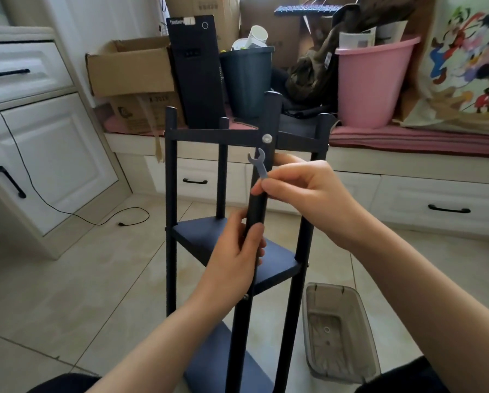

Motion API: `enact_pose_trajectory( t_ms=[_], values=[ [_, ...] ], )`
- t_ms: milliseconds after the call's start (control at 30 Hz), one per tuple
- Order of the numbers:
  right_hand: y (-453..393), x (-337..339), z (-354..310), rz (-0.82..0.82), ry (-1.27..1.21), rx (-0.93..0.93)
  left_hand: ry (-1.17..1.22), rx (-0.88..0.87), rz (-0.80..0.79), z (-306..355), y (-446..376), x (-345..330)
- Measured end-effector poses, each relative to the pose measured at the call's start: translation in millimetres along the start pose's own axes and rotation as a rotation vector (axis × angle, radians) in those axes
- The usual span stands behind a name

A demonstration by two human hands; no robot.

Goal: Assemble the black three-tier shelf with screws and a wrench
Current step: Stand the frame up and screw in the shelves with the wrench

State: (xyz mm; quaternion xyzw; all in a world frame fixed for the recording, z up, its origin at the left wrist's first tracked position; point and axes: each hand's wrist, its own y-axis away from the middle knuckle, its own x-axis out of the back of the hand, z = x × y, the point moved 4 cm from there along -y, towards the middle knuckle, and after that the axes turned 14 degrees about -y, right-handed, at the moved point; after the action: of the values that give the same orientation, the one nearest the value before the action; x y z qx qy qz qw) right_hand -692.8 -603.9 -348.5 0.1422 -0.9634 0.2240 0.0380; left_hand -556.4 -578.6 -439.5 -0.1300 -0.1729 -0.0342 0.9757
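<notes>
The black three-tier shelf stands upright on the tiled floor in front of me, its four posts joined by the top frame. A silver screw head sits in the near post at the top tier. My left hand is wrapped around that near post just above the middle tier. My right hand pinches a small flat grey wrench by its handle, jaw up, a little below the screw and not touching it. Another small screw shows under the middle tier.
A clear plastic tray with a small washer inside lies on the floor to the right of the shelf. Behind stand a bench with cardboard boxes, a black computer tower, a dark bin and a pink tub. A black cable trails at left.
</notes>
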Motion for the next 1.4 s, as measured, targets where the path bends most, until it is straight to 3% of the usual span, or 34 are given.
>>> enact_pose_trajectory(
  t_ms=[167,367,967,1133,1400],
  values=[
    [0.0,4.1,10.9,0.022,-0.049,-0.109,-0.028,-0.021,0.039,4.3,-5.7,16.5],
    [-2.3,12.8,21.3,0.092,-0.144,-0.109,0.018,0.006,0.026,7.8,-5.1,23.5],
    [-11.3,0.8,33.8,0.262,0.042,-0.169,0.147,0.069,-0.153,16.6,1.1,27.6],
    [-10.1,6.5,25.6,0.351,0.136,-0.087,0.102,0.059,-0.156,17.6,1.4,25.8],
    [-10.2,1.3,19.5,0.353,0.238,-0.001,0.115,0.087,-0.176,16.1,3.5,27.9]
  ],
)
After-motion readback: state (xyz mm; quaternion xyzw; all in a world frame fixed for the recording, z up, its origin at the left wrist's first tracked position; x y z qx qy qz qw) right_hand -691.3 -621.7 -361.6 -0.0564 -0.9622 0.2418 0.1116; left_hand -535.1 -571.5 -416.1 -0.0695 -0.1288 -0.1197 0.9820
